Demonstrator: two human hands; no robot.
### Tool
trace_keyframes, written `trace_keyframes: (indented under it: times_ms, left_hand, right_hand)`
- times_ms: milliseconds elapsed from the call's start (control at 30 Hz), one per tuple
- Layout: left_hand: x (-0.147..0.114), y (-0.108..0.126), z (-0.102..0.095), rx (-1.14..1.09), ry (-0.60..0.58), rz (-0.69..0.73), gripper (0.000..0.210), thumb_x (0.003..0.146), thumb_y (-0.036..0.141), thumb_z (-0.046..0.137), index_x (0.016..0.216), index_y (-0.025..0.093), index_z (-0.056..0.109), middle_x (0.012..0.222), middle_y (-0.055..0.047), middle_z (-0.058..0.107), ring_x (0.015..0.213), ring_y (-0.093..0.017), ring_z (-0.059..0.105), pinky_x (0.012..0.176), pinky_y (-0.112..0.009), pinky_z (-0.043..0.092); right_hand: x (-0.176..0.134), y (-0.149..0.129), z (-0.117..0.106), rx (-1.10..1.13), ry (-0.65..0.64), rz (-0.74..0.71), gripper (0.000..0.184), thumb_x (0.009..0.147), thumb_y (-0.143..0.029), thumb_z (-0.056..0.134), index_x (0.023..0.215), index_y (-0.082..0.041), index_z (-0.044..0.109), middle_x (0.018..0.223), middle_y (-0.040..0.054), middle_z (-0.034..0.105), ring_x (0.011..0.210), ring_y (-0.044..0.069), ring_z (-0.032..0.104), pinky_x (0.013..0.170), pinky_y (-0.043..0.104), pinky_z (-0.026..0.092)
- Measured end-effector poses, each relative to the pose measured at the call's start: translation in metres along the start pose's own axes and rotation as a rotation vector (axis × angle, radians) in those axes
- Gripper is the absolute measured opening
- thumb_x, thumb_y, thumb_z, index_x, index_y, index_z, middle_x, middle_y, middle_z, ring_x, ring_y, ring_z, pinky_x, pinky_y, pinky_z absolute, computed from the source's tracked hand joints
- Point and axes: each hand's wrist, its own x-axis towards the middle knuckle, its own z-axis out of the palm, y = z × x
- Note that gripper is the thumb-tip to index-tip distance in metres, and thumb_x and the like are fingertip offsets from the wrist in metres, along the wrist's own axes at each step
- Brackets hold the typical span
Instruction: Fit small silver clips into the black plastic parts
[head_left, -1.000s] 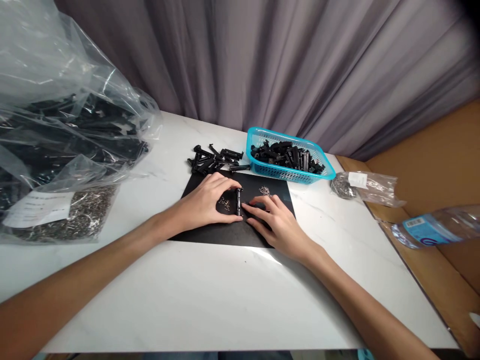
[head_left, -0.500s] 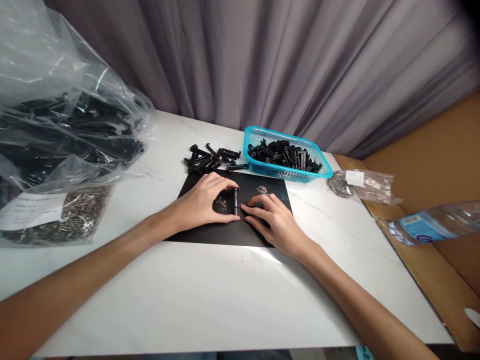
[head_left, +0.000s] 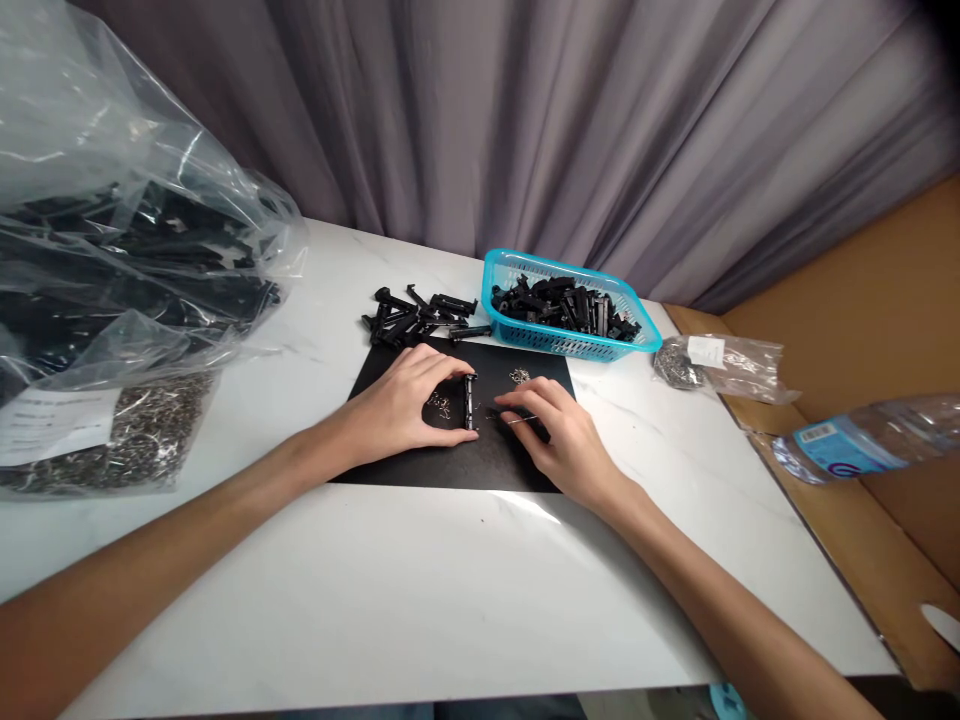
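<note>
My left hand (head_left: pixel 405 405) is closed on a narrow black plastic part (head_left: pixel 470 402), its ends between thumb and fingers above a black mat (head_left: pixel 435 468). Just right of it, my right hand (head_left: pixel 556 430) pinches a thin, silvery metal piece (head_left: pixel 521 420), too small to name exactly. On the mat, one little pile of metal pieces (head_left: pixel 438 403) lies beside my left fingers. A second pile of small metal pieces (head_left: pixel 519 376) sits beyond my right fingers. A few loose bits lie between the hands.
Behind the mat are a heap of black plastic parts (head_left: pixel 409 318) and a blue basket (head_left: pixel 495 325) of similar parts. Large clear bags (head_left: pixel 142 250) crowd the left. At right are a small bag (head_left: pixel 682 362), a plastic bottle (head_left: pixel 847 445) and cardboard (head_left: pixel 922 310).
My right hand has drawn slightly right, away from the black part, and a thin metal piece now shows in its fingers. My left hand keeps its hold; the view has shifted a little.
</note>
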Motion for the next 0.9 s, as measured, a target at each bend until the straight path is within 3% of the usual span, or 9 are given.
trace_keyframes:
  times_ms: [167, 233, 400, 633, 900]
  left_hand:
    - [-0.001, 0.0, 0.001, 0.019, -0.014, -0.007, 0.059, 0.08, 0.05, 0.085, 0.126, 0.022, 0.062, 0.12, -0.008, 0.069, 0.116, -0.029, 0.058, 0.106, -0.046, 0.049]
    - [-0.002, 0.0, 0.001, 0.024, -0.016, 0.008, 0.06, 0.08, 0.05, 0.085, 0.127, 0.022, 0.061, 0.121, -0.008, 0.069, 0.117, -0.029, 0.057, 0.106, -0.046, 0.048]
    - [-0.002, 0.0, 0.001, 0.044, -0.001, 0.03, 0.061, 0.081, 0.05, 0.085, 0.129, 0.021, 0.06, 0.12, -0.009, 0.069, 0.117, -0.029, 0.057, 0.107, -0.046, 0.048]
    - [-0.002, 0.002, -0.001, 0.06, -0.014, 0.03, 0.063, 0.08, 0.052, 0.084, 0.129, 0.02, 0.061, 0.121, -0.01, 0.068, 0.116, -0.03, 0.058, 0.106, -0.047, 0.048]
    - [-0.002, 0.001, 0.001, 0.016, -0.004, 0.015, 0.059, 0.079, 0.051, 0.084, 0.127, 0.021, 0.063, 0.12, -0.01, 0.069, 0.115, -0.031, 0.058, 0.105, -0.048, 0.049]
  right_hand:
    - [-0.004, -0.006, -0.003, -0.114, -0.223, -0.127, 0.036, 0.109, -0.031, 0.05, 0.141, -0.024, 0.064, 0.13, 0.013, 0.066, 0.107, 0.029, 0.063, 0.093, 0.048, 0.056]
    - [-0.006, -0.006, -0.001, -0.136, -0.198, -0.124, 0.034, 0.109, -0.031, 0.049, 0.138, -0.022, 0.066, 0.128, 0.0133, 0.068, 0.107, 0.029, 0.064, 0.092, 0.048, 0.055]
    - [-0.008, 0.0, 0.006, -0.09, -0.05, -0.071, 0.024, 0.109, -0.02, 0.045, 0.107, -0.019, 0.069, 0.104, 0.0101, 0.073, 0.093, 0.025, 0.066, 0.081, 0.042, 0.052]
    - [-0.001, -0.004, -0.002, 0.518, -0.009, 0.292, 0.015, 0.102, -0.032, 0.062, 0.106, -0.022, 0.071, 0.099, 0.0058, 0.076, 0.083, 0.019, 0.069, 0.07, 0.031, 0.053]
    - [0.002, 0.0, -0.001, 0.821, -0.176, 0.411, 0.028, 0.096, -0.045, 0.071, 0.109, -0.021, 0.076, 0.093, 0.0059, 0.079, 0.08, 0.018, 0.071, 0.06, 0.027, 0.049]
